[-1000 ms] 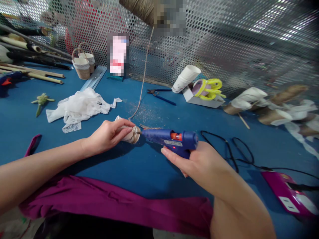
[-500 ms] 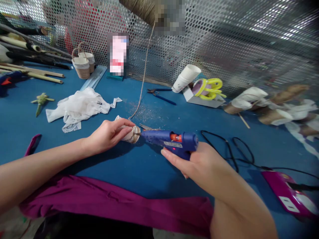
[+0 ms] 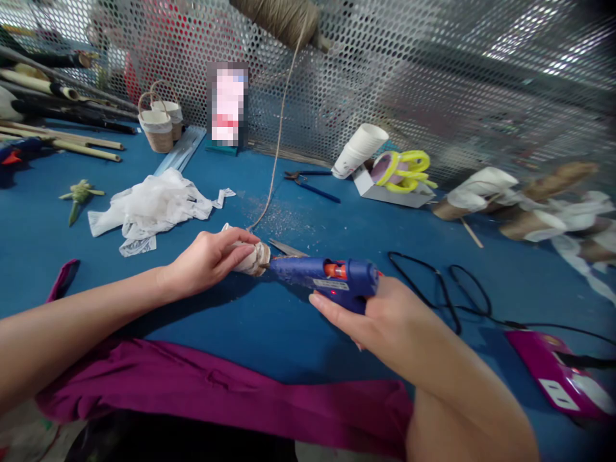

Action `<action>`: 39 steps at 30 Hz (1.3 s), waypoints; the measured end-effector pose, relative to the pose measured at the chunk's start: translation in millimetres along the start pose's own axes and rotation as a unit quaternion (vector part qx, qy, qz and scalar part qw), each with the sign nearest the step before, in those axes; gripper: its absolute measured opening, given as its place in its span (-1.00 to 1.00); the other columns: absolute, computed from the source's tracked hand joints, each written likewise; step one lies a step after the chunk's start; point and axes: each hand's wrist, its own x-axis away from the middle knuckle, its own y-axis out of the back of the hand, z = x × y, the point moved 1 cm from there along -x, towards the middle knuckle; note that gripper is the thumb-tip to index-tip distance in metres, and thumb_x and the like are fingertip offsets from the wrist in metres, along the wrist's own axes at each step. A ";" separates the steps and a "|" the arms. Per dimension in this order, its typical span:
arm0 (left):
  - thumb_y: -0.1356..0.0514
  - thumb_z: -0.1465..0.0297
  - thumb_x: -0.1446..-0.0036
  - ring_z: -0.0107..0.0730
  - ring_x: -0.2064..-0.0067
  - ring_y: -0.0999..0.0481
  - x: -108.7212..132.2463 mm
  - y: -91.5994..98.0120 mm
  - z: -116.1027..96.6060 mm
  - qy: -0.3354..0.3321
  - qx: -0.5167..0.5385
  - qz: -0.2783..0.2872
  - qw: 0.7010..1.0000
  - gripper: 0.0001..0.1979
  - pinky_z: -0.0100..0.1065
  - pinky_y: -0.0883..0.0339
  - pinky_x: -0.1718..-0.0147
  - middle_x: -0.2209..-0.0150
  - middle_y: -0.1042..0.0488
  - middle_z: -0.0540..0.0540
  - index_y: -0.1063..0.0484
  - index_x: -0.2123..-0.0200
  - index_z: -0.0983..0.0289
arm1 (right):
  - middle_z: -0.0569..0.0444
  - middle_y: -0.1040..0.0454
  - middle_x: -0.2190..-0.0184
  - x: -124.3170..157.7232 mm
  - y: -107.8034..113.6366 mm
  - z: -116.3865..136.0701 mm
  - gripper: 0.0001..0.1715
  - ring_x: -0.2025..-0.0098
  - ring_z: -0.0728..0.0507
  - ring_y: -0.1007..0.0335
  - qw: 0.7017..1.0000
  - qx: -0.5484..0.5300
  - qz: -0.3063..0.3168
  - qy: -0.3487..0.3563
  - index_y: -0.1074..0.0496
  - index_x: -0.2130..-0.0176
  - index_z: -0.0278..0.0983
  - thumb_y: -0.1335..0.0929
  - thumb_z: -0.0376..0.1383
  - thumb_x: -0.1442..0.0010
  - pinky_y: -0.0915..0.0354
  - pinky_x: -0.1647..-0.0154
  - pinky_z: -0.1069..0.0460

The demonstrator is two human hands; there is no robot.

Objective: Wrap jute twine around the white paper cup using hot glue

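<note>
My left hand [image 3: 208, 260] is closed around a small paper cup [image 3: 251, 257] lying on its side, partly wrapped in twine. A strand of twine [image 3: 278, 147] runs from the cup up to a big spool [image 3: 279, 18] at the top. My right hand [image 3: 385, 314] grips a blue hot glue gun [image 3: 327, 277] with a red light lit. The gun's nozzle touches the cup's wrapped end. Both hands rest low over the blue table [image 3: 269, 321].
Scissors [image 3: 287, 249] lie just behind the gun. White crumpled fabric [image 3: 154, 206], pliers [image 3: 308, 183], stacked paper cups [image 3: 360, 149], a box with yellow rings [image 3: 402, 176], black cord [image 3: 443, 292], a magenta power strip [image 3: 558, 375], wrapped cups [image 3: 514, 205] and bamboo sticks [image 3: 58, 138] lie around. A mesh wall [image 3: 433, 77] backs the table.
The glue gun has shifted slightly left and down along the cup's end, uncovering more of the scissors. My left hand keeps the cup still.
</note>
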 end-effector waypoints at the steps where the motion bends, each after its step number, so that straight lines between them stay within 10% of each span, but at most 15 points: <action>1: -0.01 0.36 -0.20 -0.53 0.52 -0.44 -0.1 0.0 0.2 -0.002 -0.001 -0.001 1.000 -0.73 -0.55 -0.25 0.55 0.46 -0.55 0.06 -0.42 0.17 0.37 | 0.18 -0.09 0.86 0.2 0.0 -0.1 -0.67 0.66 -0.13 -0.22 1.000 0.001 0.001 0.001 -0.49 0.38 -0.13 -0.21 -0.07 -0.09 -0.20 0.56 0.00; 20: -0.01 0.35 -0.20 -0.52 0.53 -0.44 -0.2 0.2 0.2 0.007 0.016 0.001 1.000 -0.72 -0.55 -0.26 0.54 0.48 -0.55 0.06 -0.42 0.17 0.37 | 0.14 -0.39 0.70 -11.7 4.3 10.5 -0.76 0.66 -0.05 -0.30 0.993 -0.063 0.033 -0.090 -0.44 0.48 -0.19 -0.26 -0.16 -0.09 -0.22 0.64 0.07; 39: -0.03 0.40 -0.20 -0.57 0.55 -0.43 1.3 -0.2 1.0 -0.020 0.002 -0.003 1.000 -0.76 -0.59 -0.25 0.56 0.53 -0.51 0.02 -0.41 0.17 0.39 | 0.22 -0.22 0.83 -12.1 2.7 4.2 -0.61 0.74 -0.01 -0.16 0.983 -0.106 0.065 -0.134 -0.22 0.67 -0.18 -0.28 -0.10 -0.09 -0.18 0.63 0.06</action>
